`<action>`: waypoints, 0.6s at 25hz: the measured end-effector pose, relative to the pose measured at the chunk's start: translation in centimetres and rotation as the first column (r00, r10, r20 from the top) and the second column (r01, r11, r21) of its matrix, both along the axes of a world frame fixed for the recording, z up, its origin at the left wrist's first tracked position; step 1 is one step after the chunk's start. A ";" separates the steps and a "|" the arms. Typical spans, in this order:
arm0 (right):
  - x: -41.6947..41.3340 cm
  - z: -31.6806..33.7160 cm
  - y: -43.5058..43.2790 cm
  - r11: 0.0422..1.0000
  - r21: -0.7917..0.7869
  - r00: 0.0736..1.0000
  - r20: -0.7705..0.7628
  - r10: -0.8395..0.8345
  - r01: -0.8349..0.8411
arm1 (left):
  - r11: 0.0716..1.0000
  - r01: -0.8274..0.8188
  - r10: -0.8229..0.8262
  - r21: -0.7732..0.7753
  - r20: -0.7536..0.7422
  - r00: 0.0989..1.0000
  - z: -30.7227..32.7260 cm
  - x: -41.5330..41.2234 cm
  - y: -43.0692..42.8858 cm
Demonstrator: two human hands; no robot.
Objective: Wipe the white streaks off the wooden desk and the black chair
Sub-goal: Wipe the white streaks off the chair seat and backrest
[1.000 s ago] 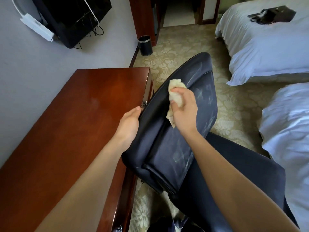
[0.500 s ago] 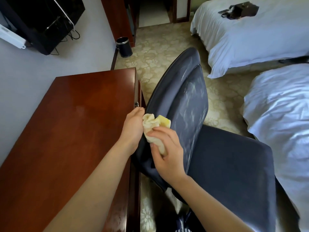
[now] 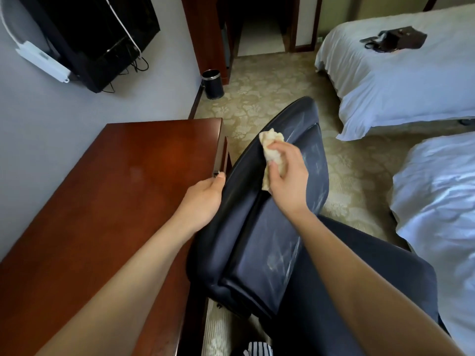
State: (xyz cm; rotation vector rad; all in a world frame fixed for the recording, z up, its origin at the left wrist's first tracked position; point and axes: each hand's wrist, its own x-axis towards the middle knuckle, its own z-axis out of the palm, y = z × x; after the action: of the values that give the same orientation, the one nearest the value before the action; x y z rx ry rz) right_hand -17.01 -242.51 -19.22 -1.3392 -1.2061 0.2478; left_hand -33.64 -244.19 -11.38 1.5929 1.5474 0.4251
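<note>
on chair back (image 3: 259, 227): right hand (image 3: 289, 181) gripping cloth (image 3: 273, 150)

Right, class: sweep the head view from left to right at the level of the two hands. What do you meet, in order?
The wooden desk → left hand, holding the black chair by its edge → right hand, gripping the cloth → near bed.

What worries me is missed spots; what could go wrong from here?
The right hand holds the bunched cloth near the top of the chair backrest; the white streaks lower down could get missed or just smeared. The left hand alone steadies the backrest beside the desk; a slip might knock it against the edge.
</note>
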 end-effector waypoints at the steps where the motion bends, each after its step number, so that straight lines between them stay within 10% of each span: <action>1: 1.0 0.5 1.2 1.000 0.004 1.000 -0.001 -0.007 0.007 | 0.998 0.031 -0.029 0.046 -0.042 0.999 0.7 0.7 0.7; 15: 9.1 0.8 10.1 0.978 -0.161 0.965 -0.201 -0.167 0.136 | 0.933 0.168 -0.135 0.319 -0.123 0.983 -0.7 8.7 9.6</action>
State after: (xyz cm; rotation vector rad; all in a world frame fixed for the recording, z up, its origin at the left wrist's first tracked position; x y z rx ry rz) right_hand -7.87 -232.37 -18.46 -1.4842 -0.9139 0.3664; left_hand -24.98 -234.63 -12.06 2.0029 1.4676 0.5466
